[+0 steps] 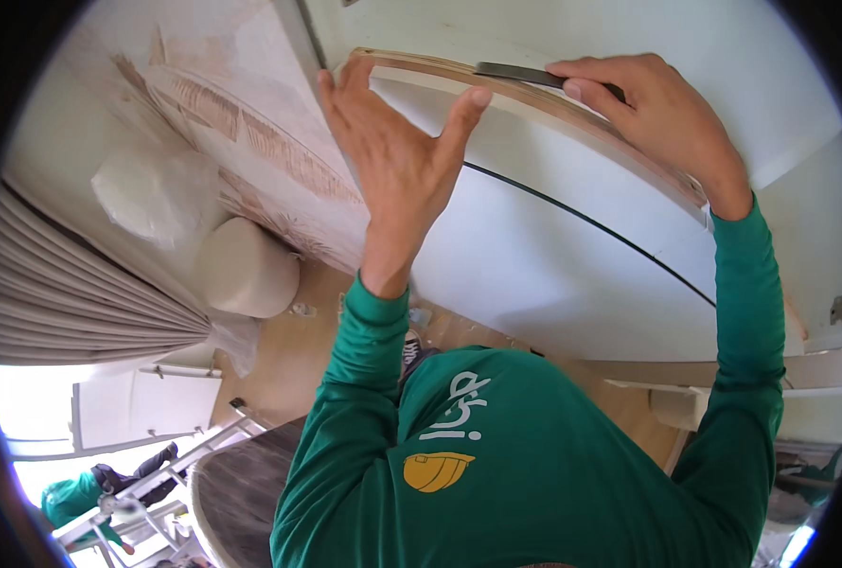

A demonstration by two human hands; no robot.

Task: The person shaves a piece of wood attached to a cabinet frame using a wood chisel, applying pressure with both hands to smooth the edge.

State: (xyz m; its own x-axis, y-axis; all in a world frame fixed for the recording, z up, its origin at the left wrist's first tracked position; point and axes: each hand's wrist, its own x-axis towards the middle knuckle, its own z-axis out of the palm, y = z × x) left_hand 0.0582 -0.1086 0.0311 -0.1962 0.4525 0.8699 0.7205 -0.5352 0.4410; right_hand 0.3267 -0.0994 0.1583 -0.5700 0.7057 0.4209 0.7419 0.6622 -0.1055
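A long bare-wood strip (648, 159) runs along the upper edge of a white cabinet front (572, 170). In my right hand (672, 118) is a flat, dark grey metal tool (515, 72) with a rounded tip, shaped like a file. Thumb and fingers pinch it near its right part, and its tip lies over the wood strip. My left hand (392, 151) is spread with the thumb stretched out. Its fingertips are at the strip's left end, beside the patchy wall; the exact contact there is hard to see.
At left stand a plaster-smeared wall (222, 114), a white round stool-like object (250, 268), clear plastic wrapping (146, 194) and a grey curtain (70, 284). A metal ladder (156, 488) and another person in green (70, 497) are at lower left. A metal hinge plate (838, 310) is at right.
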